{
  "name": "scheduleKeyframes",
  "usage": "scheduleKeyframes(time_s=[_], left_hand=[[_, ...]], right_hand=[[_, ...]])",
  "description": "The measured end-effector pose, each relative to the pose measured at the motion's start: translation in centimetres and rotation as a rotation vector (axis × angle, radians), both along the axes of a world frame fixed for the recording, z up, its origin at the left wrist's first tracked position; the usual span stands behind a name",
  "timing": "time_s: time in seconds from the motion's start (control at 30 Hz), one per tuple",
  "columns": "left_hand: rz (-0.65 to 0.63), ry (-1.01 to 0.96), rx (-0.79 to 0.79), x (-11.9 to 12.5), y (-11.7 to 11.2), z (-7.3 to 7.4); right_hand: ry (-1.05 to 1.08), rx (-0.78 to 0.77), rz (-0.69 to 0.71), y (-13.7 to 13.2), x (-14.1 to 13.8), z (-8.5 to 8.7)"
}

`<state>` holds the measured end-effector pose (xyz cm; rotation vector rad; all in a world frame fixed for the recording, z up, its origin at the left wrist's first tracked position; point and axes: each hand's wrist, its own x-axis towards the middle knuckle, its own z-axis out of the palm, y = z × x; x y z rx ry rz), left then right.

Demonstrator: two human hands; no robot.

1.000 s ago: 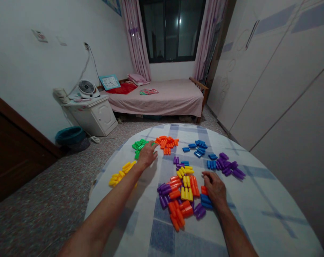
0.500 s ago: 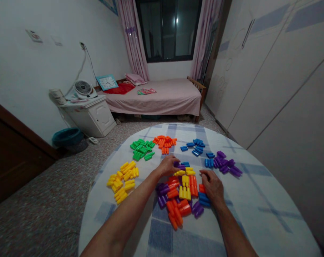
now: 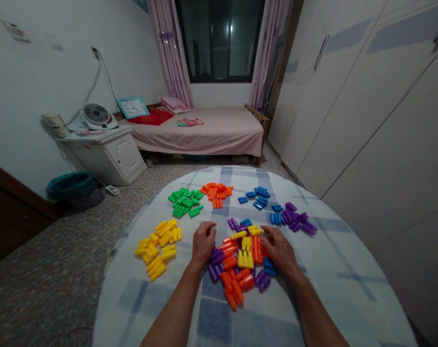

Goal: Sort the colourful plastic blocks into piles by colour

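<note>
Left hand (image 3: pixel 203 244): curled narrow, knuckles up, just beside the left edge of the mixed pile of glossy plastic cylindrical pegs (image 3: pixel 237 262); any held piece is hidden. Right hand (image 3: pixel 280 250): fingers spread wide, resting on the pile's right edge. Both sit over a round white checked tablecloth (image 3: pixel 344 284). Sorted groups lie apart from the pile: yellow pegs (image 3: pixel 156 249) left, green pegs (image 3: pixel 184 202), orange pegs (image 3: pixel 216 194) and blue pegs (image 3: pixel 255 197) beyond, purple pegs (image 3: pixel 293 218) beyond right. Furthest: a wooden bed with a pink sheet (image 3: pixel 200 137)

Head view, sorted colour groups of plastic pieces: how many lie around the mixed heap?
5: yellow group on the left, green and orange beyond it, blue at the far centre, purple on the right, touching a few blue pieces.
</note>
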<state>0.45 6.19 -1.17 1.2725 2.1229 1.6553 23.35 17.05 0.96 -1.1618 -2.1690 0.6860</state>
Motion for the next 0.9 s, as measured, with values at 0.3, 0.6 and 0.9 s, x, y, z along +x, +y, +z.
scheduleKeyframes(time_s=[0.3,0.6,0.9], left_hand=[[0.022,-0.076,0.002,-0.7,0.2,-0.1],[0.010,-0.064,-0.005,-0.5,0.2,0.0],[0.003,-0.084,0.005,-0.5,0.1,0.4]], right_hand=[[-0.274,0.065,0.233,-0.1,-4.5,4.9],[-0.714,0.022,0.389,1.3,-7.3,5.6],[-0.710,0.181,0.383,1.0,-7.4,5.2]])
